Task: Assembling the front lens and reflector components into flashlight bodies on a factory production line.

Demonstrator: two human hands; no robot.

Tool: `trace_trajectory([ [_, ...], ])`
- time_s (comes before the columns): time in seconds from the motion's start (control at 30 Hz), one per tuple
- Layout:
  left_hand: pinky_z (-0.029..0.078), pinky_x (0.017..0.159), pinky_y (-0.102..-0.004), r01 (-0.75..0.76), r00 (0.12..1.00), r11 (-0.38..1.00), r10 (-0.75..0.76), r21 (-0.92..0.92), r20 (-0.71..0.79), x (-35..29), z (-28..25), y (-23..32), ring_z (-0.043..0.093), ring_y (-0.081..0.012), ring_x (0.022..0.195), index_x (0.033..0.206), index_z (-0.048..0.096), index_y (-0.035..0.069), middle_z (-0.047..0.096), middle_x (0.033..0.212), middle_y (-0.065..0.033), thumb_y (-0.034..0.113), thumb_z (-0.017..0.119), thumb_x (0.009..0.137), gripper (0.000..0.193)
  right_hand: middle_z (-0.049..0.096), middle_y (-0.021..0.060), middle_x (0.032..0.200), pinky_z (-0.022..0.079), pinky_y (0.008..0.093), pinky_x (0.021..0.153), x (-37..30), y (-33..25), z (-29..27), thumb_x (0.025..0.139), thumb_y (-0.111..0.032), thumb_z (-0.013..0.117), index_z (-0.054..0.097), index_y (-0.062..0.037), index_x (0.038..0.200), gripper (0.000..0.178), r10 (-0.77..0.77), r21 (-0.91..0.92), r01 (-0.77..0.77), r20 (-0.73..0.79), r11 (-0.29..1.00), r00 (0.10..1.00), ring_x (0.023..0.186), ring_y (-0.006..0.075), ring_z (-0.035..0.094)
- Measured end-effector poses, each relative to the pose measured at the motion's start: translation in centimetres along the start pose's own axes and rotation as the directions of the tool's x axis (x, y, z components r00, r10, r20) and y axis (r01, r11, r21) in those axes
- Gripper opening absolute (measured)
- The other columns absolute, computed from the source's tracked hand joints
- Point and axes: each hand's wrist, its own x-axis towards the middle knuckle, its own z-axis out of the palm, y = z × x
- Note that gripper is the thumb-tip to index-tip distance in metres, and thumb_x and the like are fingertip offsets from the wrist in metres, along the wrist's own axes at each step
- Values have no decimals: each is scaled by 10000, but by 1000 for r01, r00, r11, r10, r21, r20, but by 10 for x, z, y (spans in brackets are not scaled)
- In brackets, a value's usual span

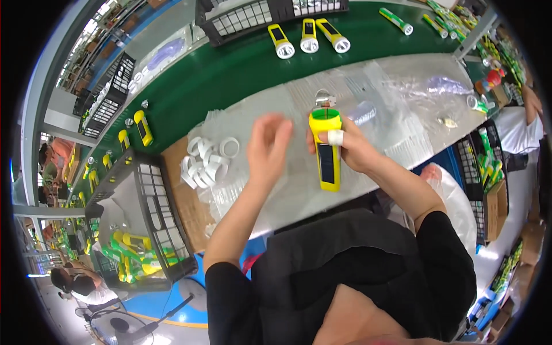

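Observation:
My right hand (352, 145), white tape around one finger, grips a yellow flashlight body (329, 183) with a dark panel on its side. The body stands roughly upright in view, its open green-lined end away from me. Just beyond that end is a shiny silver reflector piece (324, 99); whether wires join the two is hard to make out. My left hand (268, 150) is raised to the left of the flashlight body, slightly blurred, fingers apart and holding nothing visible. Several white rings (229, 148) lie in a pile left of this hand, on the plastic-covered table (259, 215).
Three yellow flashlights (309, 37) rest on the green belt (241, 75) beyond the table, near a black crate (241, 23). At left, another black crate (167, 215) holds yellow and green flashlights. A clear plastic piece (363, 113) lies right of my right hand. People work at both sides.

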Motion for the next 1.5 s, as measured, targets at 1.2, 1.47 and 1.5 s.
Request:
trace_trajectory([
  [1.2, 462, 840, -380, -394, 913, 763, 260, 512, 314, 15, 59, -50, 546, -296, 1055, 1215, 609, 31, 600, 1139, -127, 243, 792, 755, 538, 568, 122, 821, 439, 295, 651, -84, 17, -24, 961, -391, 572, 463, -36, 1270, 484, -120, -9, 120, -100, 993, 988, 695, 185, 566],
  [1.47, 402, 866, -346, -454, 860, 847, 335, 277, 384, -34, 36, 36, 486, -248, 1048, 1275, 608, 57, 545, 1132, -132, 214, 528, 958, 363, 597, 69, 952, 487, 286, 663, -71, 13, 1, 931, -415, 615, 471, -26, 1278, 541, -76, -63, 79, 55, 995, 996, 733, 154, 595],
  [1.5, 402, 866, -346, -451, 864, 845, 333, 286, 378, -40, 33, 37, 486, -248, 1048, 1275, 608, 57, 545, 1132, -132, 214, 528, 958, 363, 597, 69, 952, 487, 286, 663, -69, 14, 4, 931, -415, 615, 471, -26, 1278, 541, -73, -60, 77, 66, 995, 995, 733, 154, 595],
])
